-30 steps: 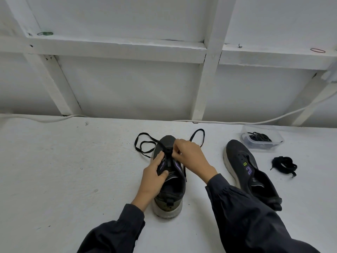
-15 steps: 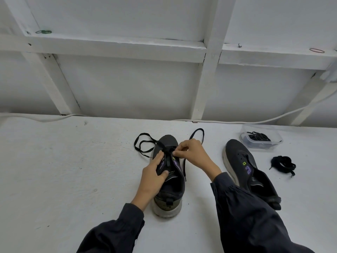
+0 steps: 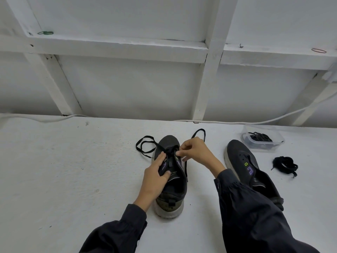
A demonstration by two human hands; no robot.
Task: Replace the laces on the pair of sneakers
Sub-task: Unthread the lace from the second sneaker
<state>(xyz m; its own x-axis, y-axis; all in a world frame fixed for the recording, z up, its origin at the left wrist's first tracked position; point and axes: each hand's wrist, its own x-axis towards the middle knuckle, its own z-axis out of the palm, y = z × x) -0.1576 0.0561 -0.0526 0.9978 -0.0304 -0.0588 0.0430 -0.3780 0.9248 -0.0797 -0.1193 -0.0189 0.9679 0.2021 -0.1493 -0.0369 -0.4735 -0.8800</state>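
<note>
The sneaker (image 3: pixel 173 190) being laced sits in the lower middle of the frame on the white table (image 3: pixel 73 170), heel toward the person and toe pointing away. That way the eyelet rows run straight out from the person, an easy line to work along.

The left hand (image 3: pixel 153 179) grips the shoe's left flank, thumb inside the opening and fingers outside. I'd guess this is to pin it down and spread the flap. The right hand (image 3: pixel 197 152) is bunched over the far eyelets, thumb and forefinger pinched on the black lace (image 3: pixel 186 168), seemingly feeding it through.

The shoe is dark grey with a pale sole, purple and green marks and an olive heel. Only the lowest eyelets look threaded, and loose lace trails off both sides of the toe.

At right lies the other sneaker (image 3: pixel 240 157), unlaced. Beyond it, a clear tub (image 3: pixel 280 141) holds more laces, and a black bundle (image 3: pixel 284 164) lies beside it.
</note>
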